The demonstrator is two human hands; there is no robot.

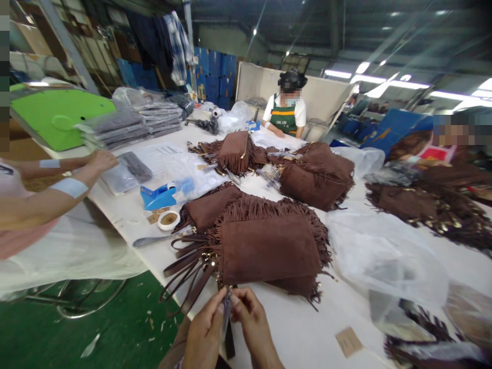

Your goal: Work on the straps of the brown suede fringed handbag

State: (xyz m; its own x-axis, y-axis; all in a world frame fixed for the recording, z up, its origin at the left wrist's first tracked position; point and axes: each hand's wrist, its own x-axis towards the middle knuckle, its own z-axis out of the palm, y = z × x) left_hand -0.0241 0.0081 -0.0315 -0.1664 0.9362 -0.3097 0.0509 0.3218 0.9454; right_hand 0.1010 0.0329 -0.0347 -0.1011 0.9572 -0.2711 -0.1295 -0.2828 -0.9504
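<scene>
At the table's near edge, my left hand (205, 330) and my right hand (251, 323) are close together, fingers pinched around a thin strap piece in clear plastic (226, 313). A dark strap hangs below it between the hands. Just beyond my fingertips lies a brown fringed bag (269, 246) on a stack of similar ones, with dark wrist straps (192, 266) and gold clasps spilling out on its left. The exact end of the piece under my fingers is hidden.
White table (292, 323) holds more fringed bags (315, 179), a tape roll (168, 220), a blue dispenser (161, 197), a metal tool (154, 239), a brown card (348, 342) and plastic bags (384, 256). One person's arms (69, 189) reach in left; others work beyond and right.
</scene>
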